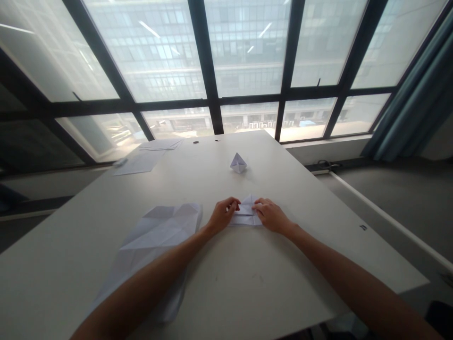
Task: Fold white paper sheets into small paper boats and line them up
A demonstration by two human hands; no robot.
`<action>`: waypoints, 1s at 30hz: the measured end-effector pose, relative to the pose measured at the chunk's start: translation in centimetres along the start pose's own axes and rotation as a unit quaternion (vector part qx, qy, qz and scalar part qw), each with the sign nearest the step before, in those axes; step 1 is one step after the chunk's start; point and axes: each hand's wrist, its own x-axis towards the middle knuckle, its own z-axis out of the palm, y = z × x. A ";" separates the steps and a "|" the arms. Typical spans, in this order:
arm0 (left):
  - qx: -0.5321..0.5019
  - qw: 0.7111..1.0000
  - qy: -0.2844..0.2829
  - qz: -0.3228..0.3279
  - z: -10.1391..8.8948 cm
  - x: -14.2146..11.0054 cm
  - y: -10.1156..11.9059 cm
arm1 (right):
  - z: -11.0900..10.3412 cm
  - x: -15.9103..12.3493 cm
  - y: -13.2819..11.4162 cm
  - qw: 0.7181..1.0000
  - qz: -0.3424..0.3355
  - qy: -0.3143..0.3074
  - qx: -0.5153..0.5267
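Note:
A small white folded paper (247,218) lies on the table in front of me, with creases across it and a pointed flap at its far side. My left hand (222,215) is at its left edge, thumb and fingertips pinched together on the paper. From the right, my right hand (272,215) has its bent fingers on the paper and grips that side. Fingers cover both side edges. Just beyond stands a finished-looking paper boat (238,163), peaked in the middle.
A large creased sheet of paper (159,226) lies left, partly under my left forearm. More white sheets (141,163) rest at the table's far left. The white table (226,293) reaches toward windows. A blue curtain (414,104) hangs at right.

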 end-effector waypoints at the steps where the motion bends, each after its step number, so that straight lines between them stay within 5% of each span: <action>1: 0.014 1.000 -0.019 0.018 0.1 -0.1 0.1 | 0.0 0.0 0.0 1.000 0.000 0.001 0.001; 8: 0.120 0.987 -0.080 0.064 0.5 -0.5 0.0 | 0.2 0.1 0.1 1.000 0.002 0.002 -0.001; 30: 0.154 0.961 -0.161 0.164 -0.3 -0.6 1.0 | 0.0 0.1 -0.1 1.000 0.002 0.006 0.001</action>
